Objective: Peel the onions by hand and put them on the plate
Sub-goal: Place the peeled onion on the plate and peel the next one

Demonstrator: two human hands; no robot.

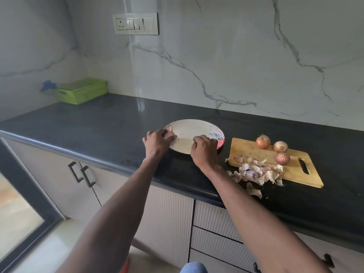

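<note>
Hands grip the plate [194,128]: left hand [158,141] and right hand [204,149] curled on its near rim (three onions [263,142] wait on the board [254,152]).

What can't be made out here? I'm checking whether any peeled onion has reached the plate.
Head view:
- Plate: near rim hidden under both hands.
- Left hand, right hand: backs face the camera, so anything held is unseen.
- Three onions on the cutting board: too small to judge peeling.

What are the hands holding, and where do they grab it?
Both hands hold the plate by its near rim: the left hand at the left edge, the right hand at the front right edge.
</note>
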